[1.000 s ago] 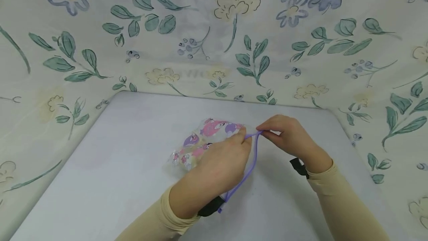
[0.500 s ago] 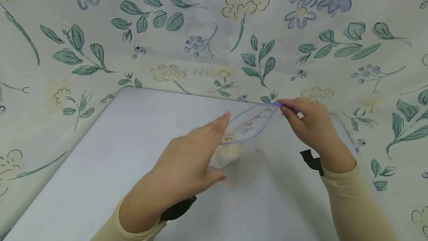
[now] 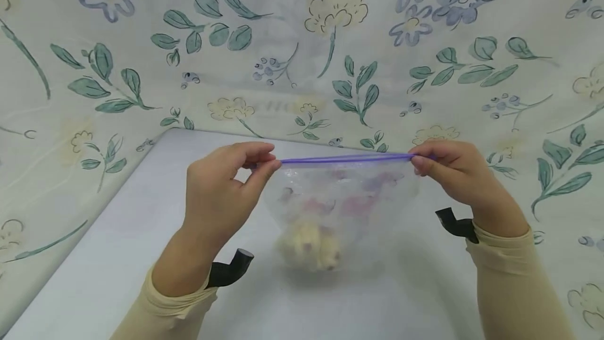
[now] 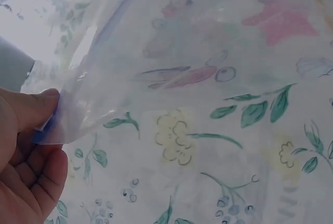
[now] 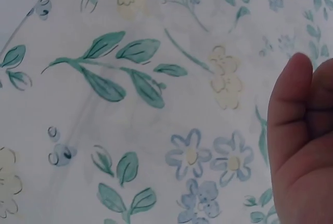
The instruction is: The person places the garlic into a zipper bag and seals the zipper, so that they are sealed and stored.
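Note:
A clear zip-lock bag (image 3: 349, 201) printed with pink and purple figures hangs between the two hands. Its purple zip strip (image 3: 346, 159) runs straight across the top, the two edges close together. The left hand (image 3: 217, 188) pinches the left end of the strip between thumb and fingers; in the left wrist view that hand (image 4: 31, 146) grips the bag's corner. At the opposite end, the right hand (image 3: 457, 172) pinches the other corner. Cream-coloured pieces (image 3: 313, 243) sit low in the bag's left part, blurred by the plastic. The right wrist view shows part of the right hand (image 5: 302, 146), not the bag.
Below lies a white table (image 3: 141, 245) with its far edge behind the hands. Floral cloth (image 3: 283, 30) rises behind the table and at both sides. A black strap end (image 3: 231, 269) sticks out from the left wrist, another (image 3: 455, 224) from the right.
The left hand came off the bag with fingers spread, then took the strip's left end. The right hand moved rightward holding its corner. The mouth gaped, then was drawn straight; the bag now hangs.

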Demonstrator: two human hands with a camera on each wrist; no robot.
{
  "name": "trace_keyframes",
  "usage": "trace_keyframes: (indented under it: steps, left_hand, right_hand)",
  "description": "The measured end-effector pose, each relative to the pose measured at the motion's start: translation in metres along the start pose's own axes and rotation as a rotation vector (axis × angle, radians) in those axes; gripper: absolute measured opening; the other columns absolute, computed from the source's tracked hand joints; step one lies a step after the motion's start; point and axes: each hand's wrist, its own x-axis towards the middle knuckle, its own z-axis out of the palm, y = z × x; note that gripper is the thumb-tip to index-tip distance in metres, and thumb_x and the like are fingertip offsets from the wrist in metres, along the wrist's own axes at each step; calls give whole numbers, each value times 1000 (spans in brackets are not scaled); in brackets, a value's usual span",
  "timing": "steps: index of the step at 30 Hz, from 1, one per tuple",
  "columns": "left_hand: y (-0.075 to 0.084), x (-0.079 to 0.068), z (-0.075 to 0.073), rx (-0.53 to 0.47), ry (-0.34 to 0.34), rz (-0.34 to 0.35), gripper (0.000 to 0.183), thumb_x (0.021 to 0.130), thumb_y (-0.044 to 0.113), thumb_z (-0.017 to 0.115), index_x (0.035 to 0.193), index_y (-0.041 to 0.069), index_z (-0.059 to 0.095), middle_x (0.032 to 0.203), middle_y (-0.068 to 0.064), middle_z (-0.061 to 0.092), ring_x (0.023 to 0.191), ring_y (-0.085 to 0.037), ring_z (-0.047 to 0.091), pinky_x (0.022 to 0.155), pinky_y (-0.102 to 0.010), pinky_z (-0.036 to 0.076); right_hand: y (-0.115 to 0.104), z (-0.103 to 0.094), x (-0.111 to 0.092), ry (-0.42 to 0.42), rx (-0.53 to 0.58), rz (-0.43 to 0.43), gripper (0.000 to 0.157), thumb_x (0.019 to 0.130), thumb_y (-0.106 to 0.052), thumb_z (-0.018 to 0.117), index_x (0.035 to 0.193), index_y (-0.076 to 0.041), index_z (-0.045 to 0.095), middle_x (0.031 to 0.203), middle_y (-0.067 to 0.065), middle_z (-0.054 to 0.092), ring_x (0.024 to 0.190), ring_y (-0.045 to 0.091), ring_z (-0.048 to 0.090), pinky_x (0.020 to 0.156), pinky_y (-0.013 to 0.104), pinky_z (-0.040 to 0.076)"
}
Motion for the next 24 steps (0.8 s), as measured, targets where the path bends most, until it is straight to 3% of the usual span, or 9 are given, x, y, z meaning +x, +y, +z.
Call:
trace_keyframes:
  steps: [3,7,12,16,19,21,24]
  left_hand:
    - [-1,0,3,-36,40,37,17,80,2,82,97,1,76,82,-8,76,73,-21,68,73,-20,51]
    - [-5,-2,4,-75,43,3,22,81,1,81,102,0,75,85,-9,76,75,-20,68,78,-14,49]
    - [-13,-15,4,-175,-64,-206,35,80,8,85,112,2,73,101,-6,78,84,-12,69,82,-12,53]
    - [-23,-17,5,-196,-251,-424,41,85,18,83,123,10,70,108,-2,76,92,-10,70,82,-13,55]
    - [-33,-16,8,-181,-362,-549,28,90,23,78,116,13,74,100,-1,77,86,-12,70,74,-18,56]
    - [-38,-17,11,-173,-383,-602,20,92,27,75,107,14,77,92,-1,77,80,-12,67,70,-21,54]
    - [-41,-17,16,-182,-329,-599,18,94,29,73,94,12,78,82,-2,74,72,-14,60,64,-24,49]
  right_hand:
    - [5,-2,-4,-74,102,3,21,89,21,57,100,8,69,81,0,63,78,9,57,72,15,52]
    - [8,-1,-9,-119,109,-9,20,89,19,58,101,7,69,81,-1,63,78,9,57,71,17,52]
    - [14,5,-7,-100,29,19,21,91,17,58,101,3,70,76,0,61,74,8,56,68,18,50]
    - [19,9,-8,-35,-8,74,19,92,16,57,99,4,70,73,1,60,70,9,56,65,19,48]
    - [20,10,-8,13,-38,126,19,93,15,57,99,4,71,70,-2,60,68,9,56,64,19,47]
    - [22,11,-7,26,-55,147,18,93,14,58,99,4,71,69,-3,60,67,8,56,63,19,48]
    - [24,11,-5,39,-122,179,17,93,11,61,100,2,73,70,1,62,67,9,56,62,19,47]
